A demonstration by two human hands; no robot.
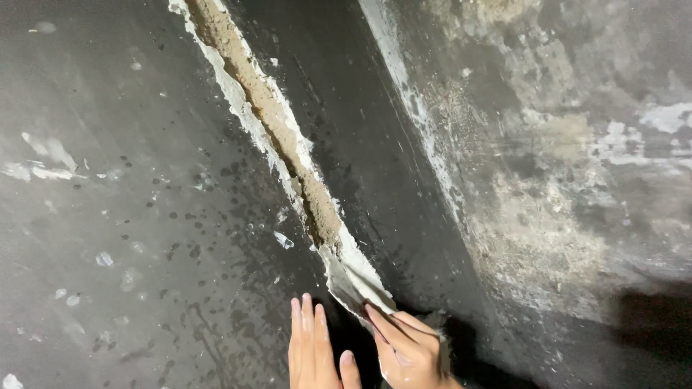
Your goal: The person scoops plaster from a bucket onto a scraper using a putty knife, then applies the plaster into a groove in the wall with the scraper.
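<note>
Two bare hands low in the head view, against a dark, stained wall (130,187). Left hand (311,353) laid flat on the wall, fingers (308,324) straight and held together, gripping nothing. Right hand (407,353) just beside it, fingers (386,325) pinched closed on the lower end of a pale strip (353,277) of peeling surface layer, thumb side hidden. Strip curling away from the wall right above the right fingertips, its free edge touching them. Running up and to the left from there, a long open crack (277,122) with sandy brown filling and ragged white edges. Left of the left fingers, dark spatter marks and small pale flecks. Right of the right fingers, a dark vertical band, then a rough grey, blotchy patch (548,216) well apart from both hands.
</note>
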